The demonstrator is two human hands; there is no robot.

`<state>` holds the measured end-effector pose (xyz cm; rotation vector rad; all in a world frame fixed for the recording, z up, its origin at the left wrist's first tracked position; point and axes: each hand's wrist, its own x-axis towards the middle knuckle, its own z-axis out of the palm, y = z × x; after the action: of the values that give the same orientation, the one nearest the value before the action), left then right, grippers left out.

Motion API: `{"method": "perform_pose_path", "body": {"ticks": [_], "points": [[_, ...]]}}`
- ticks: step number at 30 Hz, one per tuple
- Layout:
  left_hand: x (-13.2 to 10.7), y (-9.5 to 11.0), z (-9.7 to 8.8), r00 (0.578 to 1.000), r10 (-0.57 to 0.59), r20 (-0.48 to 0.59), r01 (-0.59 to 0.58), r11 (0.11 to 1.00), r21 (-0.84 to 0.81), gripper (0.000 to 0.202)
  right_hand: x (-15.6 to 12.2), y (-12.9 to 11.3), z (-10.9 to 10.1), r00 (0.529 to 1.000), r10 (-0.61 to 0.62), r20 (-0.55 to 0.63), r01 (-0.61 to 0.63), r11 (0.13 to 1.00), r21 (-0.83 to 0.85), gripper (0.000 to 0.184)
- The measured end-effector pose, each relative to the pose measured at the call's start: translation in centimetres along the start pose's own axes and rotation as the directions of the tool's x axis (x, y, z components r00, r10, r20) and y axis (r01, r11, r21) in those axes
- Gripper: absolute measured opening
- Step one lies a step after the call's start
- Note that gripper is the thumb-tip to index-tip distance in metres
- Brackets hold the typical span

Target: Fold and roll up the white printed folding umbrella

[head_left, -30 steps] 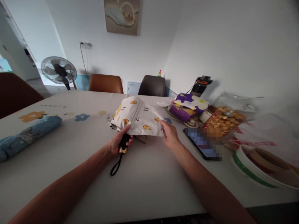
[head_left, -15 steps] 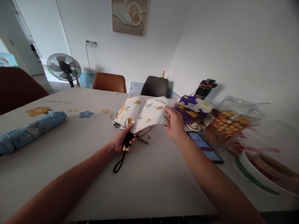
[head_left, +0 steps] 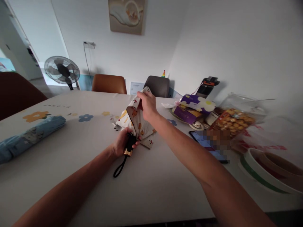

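Folding umbrella held at a table, seen from the person's side. The left hand [head_left: 121, 145] is closed around the black handle [head_left: 129, 144] of a white umbrella [head_left: 135, 121] printed with small yellow figures. The handle end rests low over the table [head_left: 153, 186], near its middle, and the black wrist strap [head_left: 119, 169] trails on the surface toward the person. The right hand [head_left: 147, 105] pinches a flap of the umbrella's fabric between thumb and fingers and holds it raised above the bundle. The rest of the canopy lies crumpled on the tabletop just beyond the left hand.

Surroundings: a rolled blue umbrella [head_left: 29, 136] lies well apart at the left edge of the table. To the right, under and past the right forearm, lies a dark phone [head_left: 209, 147]; the forearm crosses in front of part of it. Beyond the phone are a bag of golden snacks [head_left: 232, 120] and a purple box [head_left: 189, 108] with a flower print. A green-rimmed bowl [head_left: 265, 171] sits at the near right. Behind the table stand a brown chair [head_left: 108, 84], a dark chair [head_left: 158, 86] and a pedestal fan [head_left: 62, 70].
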<state>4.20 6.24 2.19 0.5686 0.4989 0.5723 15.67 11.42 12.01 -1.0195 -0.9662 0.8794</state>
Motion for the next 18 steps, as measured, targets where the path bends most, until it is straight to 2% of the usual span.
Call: {"method": "perform_pose_path", "body": {"ticks": [3,6,8,10,14,18], "points": [[-0.1,0.2,-0.2,0.999,0.030,0.013,-0.030,1.000,-0.003,0.021,1.1,0.7,0.6,0.998,0.023,-0.057,-0.023,1.000,0.003,0.018],[0.1,0.0,-0.3,0.995,0.036,-0.094,-0.024,0.991,0.128,0.013,1.9,1.6,0.9,0.995,0.052,-0.090,-0.053,0.999,-0.010,0.016],[0.3,-0.3,-0.2,0.982,0.040,-0.183,0.004,0.972,0.233,0.024,2.1,2.2,1.1,0.994,0.060,-0.094,-0.063,0.998,-0.025,0.013],[0.4,-0.5,-0.1,0.972,0.047,-0.228,0.016,0.963,0.269,0.033,2.1,2.7,1.4,0.995,0.090,-0.042,-0.091,0.996,-0.019,0.012],[0.6,-0.5,0.2,0.978,0.044,-0.206,-0.005,0.982,0.187,0.030,1.4,2.8,1.4,0.978,0.146,0.151,-0.152,0.988,0.027,0.010],[0.7,-0.1,0.1,0.986,-0.007,-0.169,0.018,0.998,0.063,0.034,0.0,2.4,-0.8,0.988,0.098,0.118,-0.100,0.995,0.007,0.011]]}}
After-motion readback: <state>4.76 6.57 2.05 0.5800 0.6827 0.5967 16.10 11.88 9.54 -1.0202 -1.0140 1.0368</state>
